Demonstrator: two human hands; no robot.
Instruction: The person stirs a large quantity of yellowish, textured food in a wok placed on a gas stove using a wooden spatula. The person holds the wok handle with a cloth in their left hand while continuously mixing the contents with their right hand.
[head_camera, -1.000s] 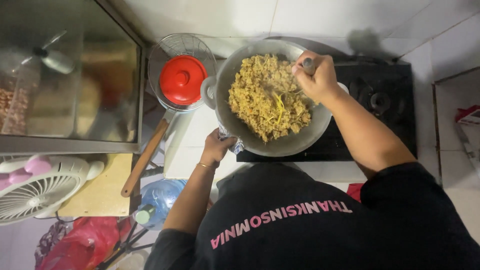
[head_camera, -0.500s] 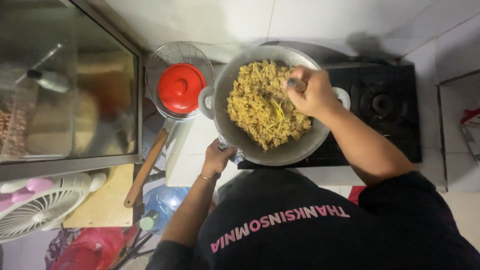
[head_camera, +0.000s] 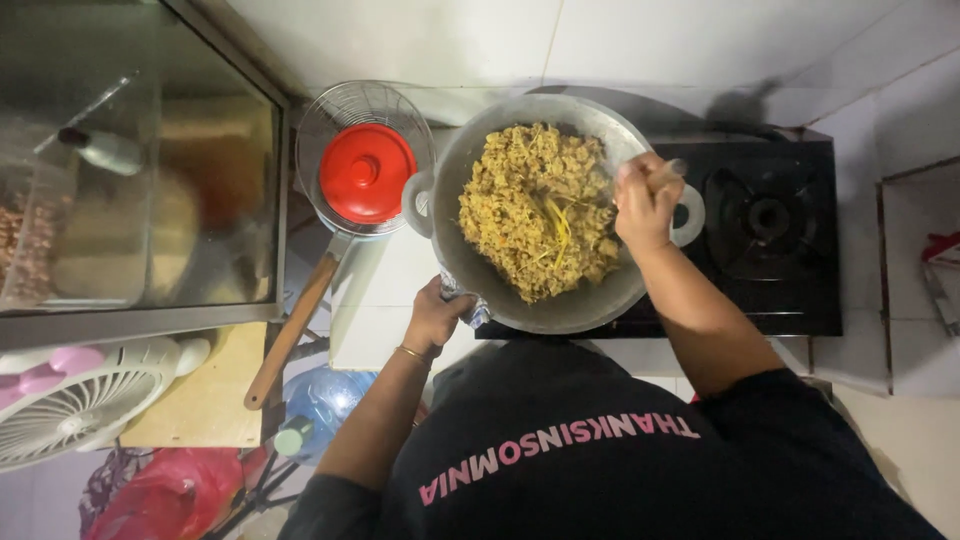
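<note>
The right hand holds a spoon in the wok of mixed noodles; the left hand grips its near rim with a cloth.

Your grey metal wok sits on the black gas stove's left burner, round and deep, with a loop handle showing at each side. It holds a heaped mound of yellowish-brown fried noodles, piled toward the middle and far side. The utensil in your grip slants into the food, mostly hidden.
</note>
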